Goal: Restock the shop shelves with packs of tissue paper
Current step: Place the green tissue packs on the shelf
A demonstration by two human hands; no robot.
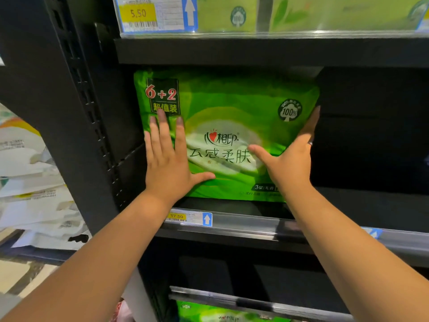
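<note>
Both hands are on the big glossy green plastic pack of tissue paper [227, 135], which stands upright on the black metal middle shelf [348, 205], close against the black perforated upright post [88, 108] at its left end. Left hand [167, 163] lies flat and open against the pack's front face, fingers spread and pointing up, thumb stretched out along the lower part; it grips nothing, and the flat palm looks meant for pressing the soft pack back and keeping its face square. Right hand [290, 159] is open too, thumb across the front and fingers running up the pack's right edge, cupping that side rather than closing on it, probably to steady it and stop it from leaning into the dark, unfilled space to its right. Below the pack, the clear plastic price strip [232, 223] carries a yellow price label [177, 216], so the pack sits just behind and above its tag. Pale green tissue boxes [232, 15] fill the shelf above, and another green pack [222, 312] shows on the shelf below. My judgement: placing is nearly done, with room left for more packs alongside
</note>
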